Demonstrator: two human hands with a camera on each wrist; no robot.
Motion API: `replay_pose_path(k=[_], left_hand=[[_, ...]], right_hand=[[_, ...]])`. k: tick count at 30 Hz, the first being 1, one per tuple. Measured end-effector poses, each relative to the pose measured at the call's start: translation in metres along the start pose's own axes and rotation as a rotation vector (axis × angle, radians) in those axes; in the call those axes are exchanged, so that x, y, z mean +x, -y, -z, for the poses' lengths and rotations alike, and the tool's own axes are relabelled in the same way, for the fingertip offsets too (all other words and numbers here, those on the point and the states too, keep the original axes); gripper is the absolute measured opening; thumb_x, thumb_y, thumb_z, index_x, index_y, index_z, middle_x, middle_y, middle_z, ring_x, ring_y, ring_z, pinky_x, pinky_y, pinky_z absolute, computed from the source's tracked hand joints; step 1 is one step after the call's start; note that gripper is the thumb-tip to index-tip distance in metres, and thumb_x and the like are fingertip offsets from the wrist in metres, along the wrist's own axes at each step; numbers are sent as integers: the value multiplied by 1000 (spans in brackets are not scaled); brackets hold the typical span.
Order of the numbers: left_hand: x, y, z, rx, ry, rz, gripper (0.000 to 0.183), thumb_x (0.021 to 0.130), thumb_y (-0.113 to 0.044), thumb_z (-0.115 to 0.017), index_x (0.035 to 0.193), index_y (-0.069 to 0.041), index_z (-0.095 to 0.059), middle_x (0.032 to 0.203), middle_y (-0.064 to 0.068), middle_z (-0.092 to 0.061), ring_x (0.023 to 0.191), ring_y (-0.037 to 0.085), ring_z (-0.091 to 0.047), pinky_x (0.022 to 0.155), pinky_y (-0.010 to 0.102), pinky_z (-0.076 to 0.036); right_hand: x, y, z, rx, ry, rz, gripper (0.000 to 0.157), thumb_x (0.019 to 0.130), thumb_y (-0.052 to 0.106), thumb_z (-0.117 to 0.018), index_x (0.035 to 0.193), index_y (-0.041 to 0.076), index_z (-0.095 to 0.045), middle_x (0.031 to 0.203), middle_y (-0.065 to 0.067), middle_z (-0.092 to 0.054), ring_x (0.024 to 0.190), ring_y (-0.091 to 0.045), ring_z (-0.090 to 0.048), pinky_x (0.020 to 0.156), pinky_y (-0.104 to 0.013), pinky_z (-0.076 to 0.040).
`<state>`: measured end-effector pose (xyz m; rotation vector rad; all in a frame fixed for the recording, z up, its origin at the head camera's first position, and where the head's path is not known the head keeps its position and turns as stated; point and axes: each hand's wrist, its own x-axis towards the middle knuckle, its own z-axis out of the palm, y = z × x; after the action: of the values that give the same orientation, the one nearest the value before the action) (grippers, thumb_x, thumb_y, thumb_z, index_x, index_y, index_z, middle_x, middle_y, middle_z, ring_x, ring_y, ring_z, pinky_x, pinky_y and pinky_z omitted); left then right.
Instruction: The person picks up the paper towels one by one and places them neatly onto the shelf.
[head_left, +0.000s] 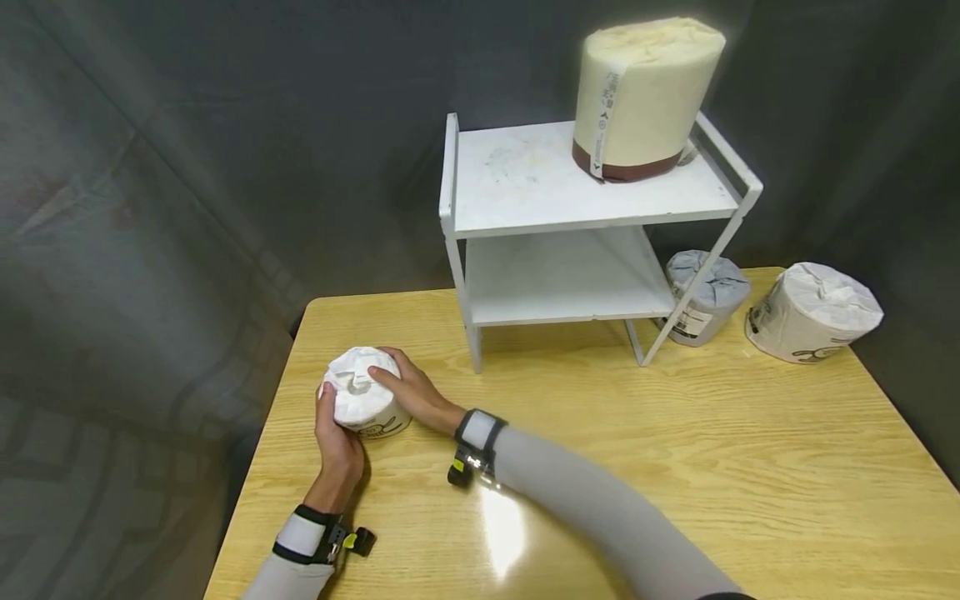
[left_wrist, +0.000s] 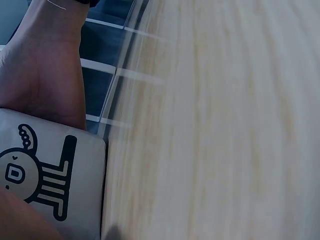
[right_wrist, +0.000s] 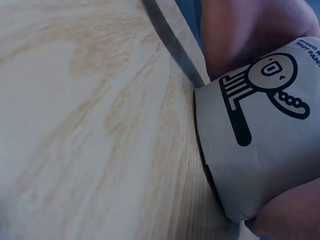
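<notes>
Both your left hand (head_left: 340,446) and right hand (head_left: 422,396) grip the roll (head_left: 366,407) between them near the left edge of the surface (head_left: 562,408), so squeezing too hard could tear its paper wrap (right_wrist: 225,165), and pushing leftward might send it off.

I can read "TOILET PAPER" at 2 o'clock on my right-wrist feed, on the white roll (right_wrist: 265,145), plus a "D" on its cartoon (right_wrist: 272,71). Cream pack (head_left: 663,100) at head-cam 1 o'clock? Strip's (head_left: 604,112) too tiny, lol.
</notes>
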<state>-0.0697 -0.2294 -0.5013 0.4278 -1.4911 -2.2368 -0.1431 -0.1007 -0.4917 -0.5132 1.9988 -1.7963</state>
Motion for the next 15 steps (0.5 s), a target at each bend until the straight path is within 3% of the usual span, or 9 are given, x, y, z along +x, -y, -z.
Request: replay_pose_path(k=[15], left_hand=[[1,4,-1,5,-13,20,44,113,-34,-36,151,-15,-45,143,0,-49,133,14,-45,110,25,-37]], right_hand=[[-2,-2,-7,24,-75,27,52,105,47,-53,146,16,-57,141,-7,-65,129,-19,-59,111,-34,-45]])
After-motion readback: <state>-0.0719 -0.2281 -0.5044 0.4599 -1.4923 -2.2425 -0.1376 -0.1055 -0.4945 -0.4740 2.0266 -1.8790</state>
